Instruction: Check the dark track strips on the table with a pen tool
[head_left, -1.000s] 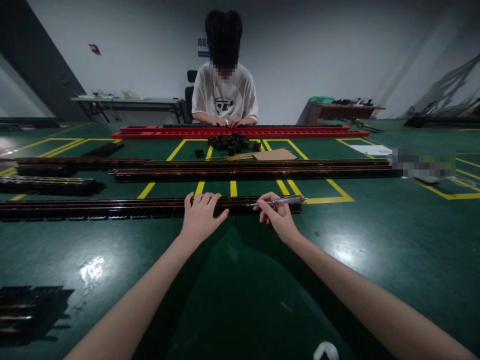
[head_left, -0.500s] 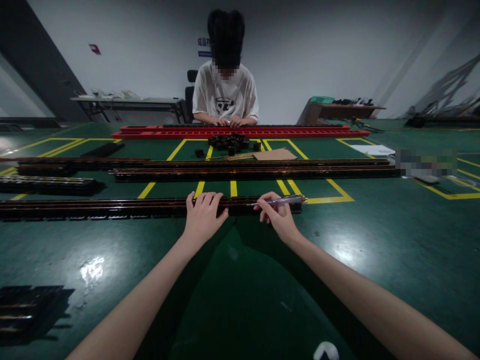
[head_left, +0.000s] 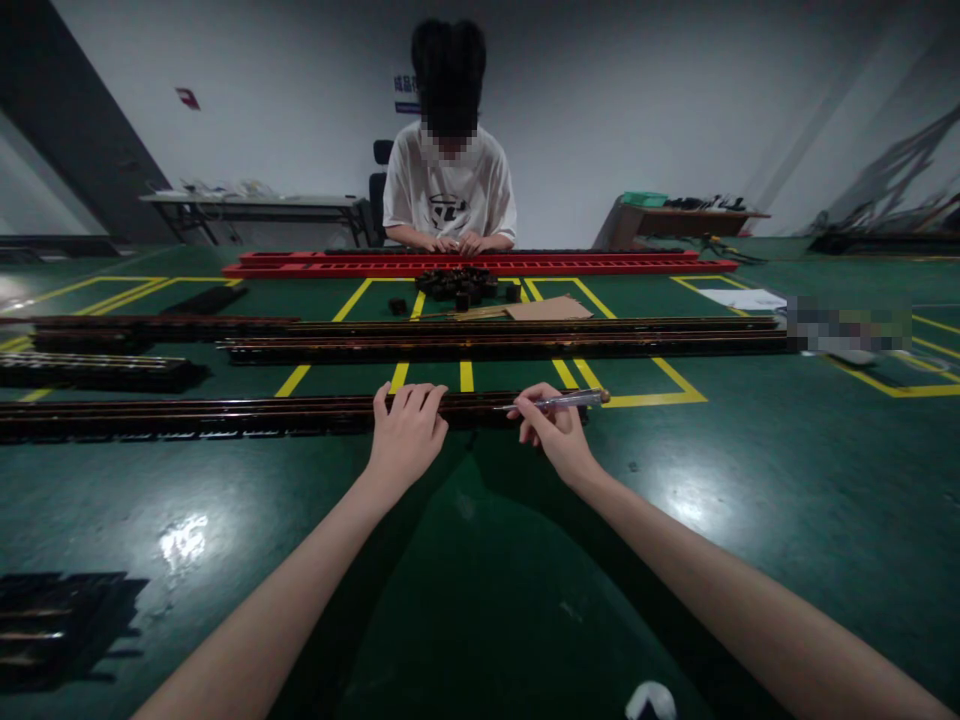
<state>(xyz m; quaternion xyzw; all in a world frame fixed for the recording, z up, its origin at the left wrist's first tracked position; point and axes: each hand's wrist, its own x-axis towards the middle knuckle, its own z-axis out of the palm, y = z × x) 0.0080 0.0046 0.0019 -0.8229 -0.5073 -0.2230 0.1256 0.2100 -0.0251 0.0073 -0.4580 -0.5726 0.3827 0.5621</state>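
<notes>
A long, glossy black strip [head_left: 187, 412] with thin brownish lines lies across the green table in front of me, running out of view at the left. My left hand [head_left: 409, 425] grips it near its right part, fingers over the top and the thumb on the near side. Between the thumb and fingers of my right hand [head_left: 551, 420] is a slim pen-like tool [head_left: 574, 400] with a clear handle. Its thin tip points left, over the strip close to the right end. Whether the tip touches the strip I cannot tell.
More black strips [head_left: 510, 340] lie beyond, with shorter bundles [head_left: 97, 370] at the left. Farther off are a cardboard piece [head_left: 551, 308], small black blocks [head_left: 457, 285] and red rails [head_left: 337, 264]. A co-worker in a white shirt [head_left: 450, 190] works at the rails.
The right end of the black strip has shifted a little to the left, under my right hand. My left thumb has drawn in closer to the fingers. The pen-like tool stays nearly in place.
</notes>
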